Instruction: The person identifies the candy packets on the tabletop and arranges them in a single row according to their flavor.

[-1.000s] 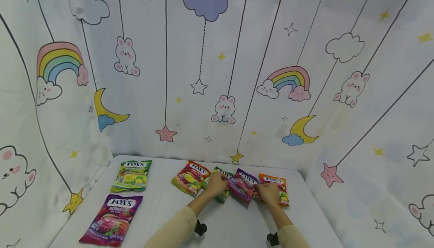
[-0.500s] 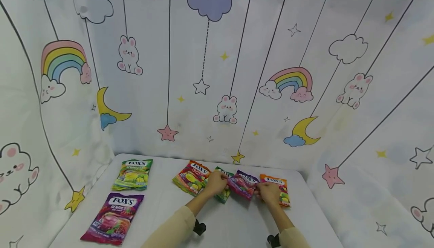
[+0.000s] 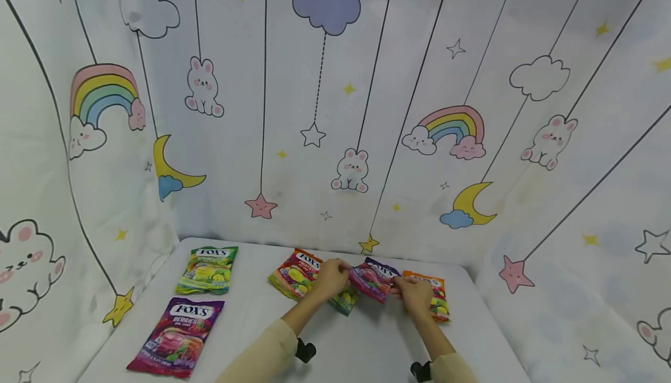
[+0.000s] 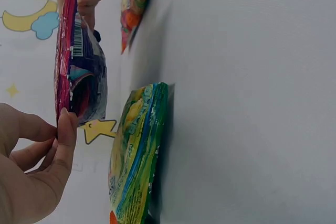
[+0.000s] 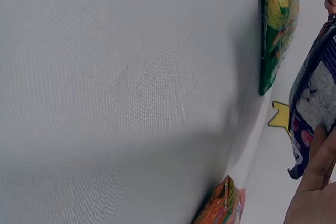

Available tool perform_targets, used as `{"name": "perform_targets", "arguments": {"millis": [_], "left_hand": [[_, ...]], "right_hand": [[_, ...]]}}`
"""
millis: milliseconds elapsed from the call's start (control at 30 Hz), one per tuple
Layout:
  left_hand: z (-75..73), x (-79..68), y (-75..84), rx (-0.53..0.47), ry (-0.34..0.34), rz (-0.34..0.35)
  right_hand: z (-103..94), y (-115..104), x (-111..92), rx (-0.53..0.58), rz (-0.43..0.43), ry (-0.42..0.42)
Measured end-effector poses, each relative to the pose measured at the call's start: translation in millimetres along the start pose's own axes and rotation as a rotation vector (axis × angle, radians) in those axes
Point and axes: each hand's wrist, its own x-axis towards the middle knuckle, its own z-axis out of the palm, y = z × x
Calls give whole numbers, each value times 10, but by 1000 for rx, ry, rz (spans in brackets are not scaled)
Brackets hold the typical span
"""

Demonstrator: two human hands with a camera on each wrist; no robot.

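A purple Fox's candy bag (image 3: 371,279) is stretched between my two hands, raised over the table in both wrist views. My left hand (image 3: 331,279) pinches one corner between thumb and fingertips, as the left wrist view shows. At the opposite side, my right hand (image 3: 416,297) holds the bag, fingers against its back in the right wrist view. Below my left hand lies a green candy bag (image 4: 137,156), partly covered by the hand in the head view. An orange candy bag (image 3: 439,297) lies behind and beside my right hand.
Left of my left hand lies a red-and-yellow fruits candy bag (image 3: 295,275). At the table's left side are a green-yellow candy bag (image 3: 208,269) and a larger purple berries bag (image 3: 176,336). A printed cloth backdrop (image 3: 314,220) rises behind the white table (image 3: 251,313).
The purple bag has risen and tipped up between my hands. My left hand has shifted slightly up toward the backdrop, now covering more of the green bag.
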Motion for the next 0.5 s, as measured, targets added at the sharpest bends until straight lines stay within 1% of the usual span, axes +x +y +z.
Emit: {"name": "perform_targets", "arguments": {"millis": [167, 300, 400, 500], "left_hand": [[-66, -29, 50, 6, 21, -2], [-109, -56, 39, 44, 38, 29], [-136, -72, 30, 77, 70, 54], [-163, -88, 29, 86, 101, 86]], "right_hand": [[28, -12, -26, 96, 37, -40], [66, -43, -44, 160, 59, -66], [96, -83, -50, 158, 64, -68], [131, -119, -51, 157, 67, -69]]}}
